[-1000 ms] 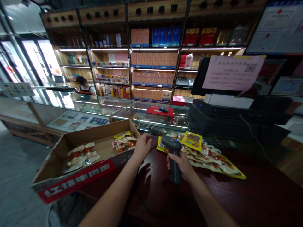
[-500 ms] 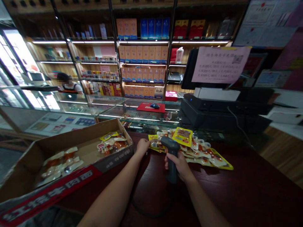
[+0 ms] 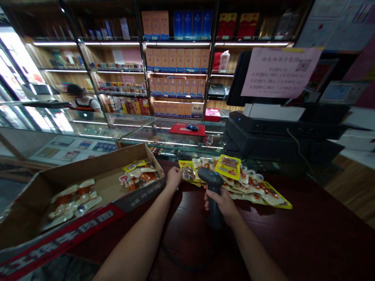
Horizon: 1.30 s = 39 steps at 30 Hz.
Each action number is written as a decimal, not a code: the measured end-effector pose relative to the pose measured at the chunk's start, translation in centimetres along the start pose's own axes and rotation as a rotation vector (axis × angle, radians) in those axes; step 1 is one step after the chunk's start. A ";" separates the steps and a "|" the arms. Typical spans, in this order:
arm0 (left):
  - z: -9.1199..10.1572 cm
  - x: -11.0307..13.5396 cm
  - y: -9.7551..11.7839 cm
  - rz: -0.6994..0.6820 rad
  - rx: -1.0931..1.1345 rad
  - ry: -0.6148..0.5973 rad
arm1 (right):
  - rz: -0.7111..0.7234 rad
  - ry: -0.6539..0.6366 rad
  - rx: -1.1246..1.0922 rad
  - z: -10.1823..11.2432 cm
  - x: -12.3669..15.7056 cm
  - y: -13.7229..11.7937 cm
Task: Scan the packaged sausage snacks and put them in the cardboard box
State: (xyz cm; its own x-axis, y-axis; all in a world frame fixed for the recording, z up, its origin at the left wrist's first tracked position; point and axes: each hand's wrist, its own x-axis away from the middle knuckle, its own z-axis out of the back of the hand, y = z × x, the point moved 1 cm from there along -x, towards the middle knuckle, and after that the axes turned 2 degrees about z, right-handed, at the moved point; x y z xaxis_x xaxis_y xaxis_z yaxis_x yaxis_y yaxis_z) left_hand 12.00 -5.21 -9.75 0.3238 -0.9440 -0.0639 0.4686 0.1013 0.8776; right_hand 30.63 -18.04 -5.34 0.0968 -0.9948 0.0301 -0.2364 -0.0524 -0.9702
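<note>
Head camera, shop counter: the person's right hand (image 3: 223, 203) is wrapped around the grip of a dark grey handheld barcode scanner (image 3: 213, 195), held upright above the dark red wooden counter (image 3: 293, 242), its head tipped toward a spread of snack packets. A black cable (image 3: 181, 261) loops across the counter below the scanner. The left hand (image 3: 174, 178) reaches forward, fingers closed on the near edge of a small yellow-bordered clear snack packet (image 3: 187, 172), which lies at the left end of the pile, just in front of the scanner head. The pile of yellow-and-clear plastic snack packets (image 3: 252, 187) fans out to the right across the counter, one yellow packet (image 3: 228, 167) sitting on top just beyond the scanner.

To the left, an open brown cardboard box with a red printed front panel (image 3: 67, 234) rests on the counter's edge; more of the same clear packets lie inside it in two clusters (image 3: 140, 175), one near the far end, one nearer the middle. The left hand is just beside the box's far right corner.

Behind the counter stand a black point-of-sale terminal (image 3: 278, 132) with a pink paper notice (image 3: 279, 72) taped to its screen, a glass display case (image 3: 164, 134) bearing a red mat, and lit wooden shelves of boxed goods (image 3: 175, 58). Another person (image 3: 82, 99) is visible far left behind the glass.
</note>
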 end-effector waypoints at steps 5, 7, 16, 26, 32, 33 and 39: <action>0.9 0.8 0.2 -0.148 0.213 0.150 | -0.005 -0.031 0.014 -0.3 0.1 0.1; 0.9 1.4 0.5 -0.222 0.265 0.171 | -0.007 -0.035 0.017 -0.4 0.1 0.2; 0.8 1.9 0.6 -0.329 0.296 0.192 | -0.030 -0.065 0.072 -0.4 -0.2 0.8; 1.3 2.4 1.0 -0.326 0.134 0.239 | -0.015 -0.105 0.098 -0.3 -0.1 1.3; 1.1 2.2 0.9 -0.325 0.206 0.209 | -0.024 -0.097 0.068 -0.3 -0.1 1.3; 1.1 2.3 0.9 -0.323 0.204 0.210 | -0.024 -0.095 0.063 -0.4 -0.1 1.2; 2.2 3.2 2.7 -0.337 0.095 0.233 | -0.010 -0.078 0.026 -0.7 0.2 0.7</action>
State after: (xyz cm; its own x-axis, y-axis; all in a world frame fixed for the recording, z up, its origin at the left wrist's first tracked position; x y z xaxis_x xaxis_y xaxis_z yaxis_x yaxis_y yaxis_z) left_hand 12.50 -8.69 -6.56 0.3475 -0.8220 -0.4511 0.5055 -0.2410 0.8285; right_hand 29.79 -18.36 -5.86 0.1743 -0.9845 0.0217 -0.2096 -0.0587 -0.9760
